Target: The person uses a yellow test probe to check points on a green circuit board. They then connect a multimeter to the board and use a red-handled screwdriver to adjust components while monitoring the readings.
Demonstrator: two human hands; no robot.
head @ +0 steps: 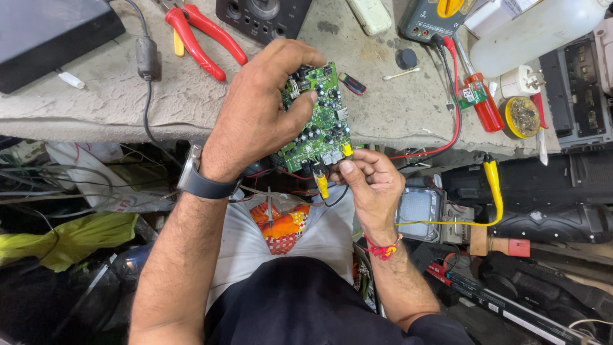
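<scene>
Left hand (258, 112) grips a green circuit board (319, 121) from the side, thumb pressed on its component face, holding it tilted above the edge of the grey workbench (96, 96). Right hand (370, 182) pinches what looks like a yellow plug (347, 151) at the board's lower edge; a second yellow plug (322, 185) hangs just beside it. Red-handled pliers (204, 35) lie well apart on the bench, and a red screwdriver (482, 96) lies to the right.
</scene>
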